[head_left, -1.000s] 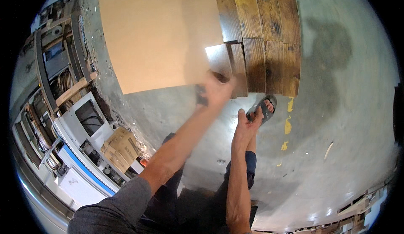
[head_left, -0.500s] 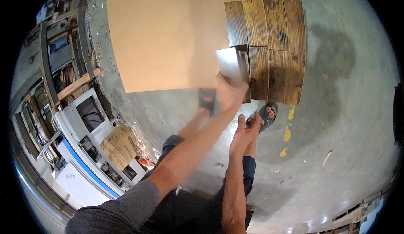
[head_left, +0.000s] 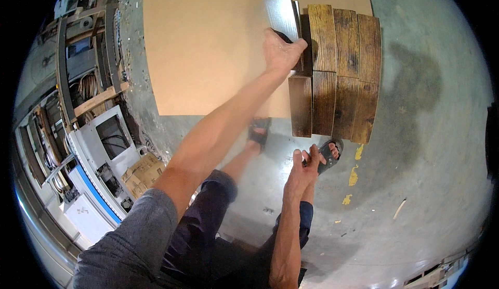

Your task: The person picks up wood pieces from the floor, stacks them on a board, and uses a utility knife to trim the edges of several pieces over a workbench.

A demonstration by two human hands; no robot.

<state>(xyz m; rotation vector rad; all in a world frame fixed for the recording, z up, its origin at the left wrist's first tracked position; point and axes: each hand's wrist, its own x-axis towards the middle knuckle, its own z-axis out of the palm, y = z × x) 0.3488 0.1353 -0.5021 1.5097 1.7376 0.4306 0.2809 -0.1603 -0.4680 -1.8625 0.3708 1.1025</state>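
Observation:
Out at the far left column of stacked wood planks, my left hand (head_left: pixel 283 51) is closed round a wood-grain plank (head_left: pixel 281 14) with light glaring off its face. That plank is tilted; whether a second one is gripped with it I cannot tell. Dark plank edges (head_left: pixel 305 47) show just right of it. Brown wood-grain planks (head_left: pixel 344 43) lie side by side in two rows, and the near left plank (head_left: pixel 300 106) is in full view. My right hand (head_left: pixel 304 172) hangs by my right foot, thumb apart and fingers loosely bent, with nothing visible in it.
A large tan board (head_left: pixel 208 55) lies on the concrete floor (head_left: pixel 416 174), partly under the planks. My sandalled feet (head_left: pixel 328 155) stand close to the near row. At left are a cardboard box (head_left: pixel 142 174), a white machine frame (head_left: pixel 106 138) and wooden beams (head_left: pixel 99 101).
My left hand has moved away from me, from the near left plank to the far left column, and a plank there is now lifted at a tilt. The right hand has barely moved.

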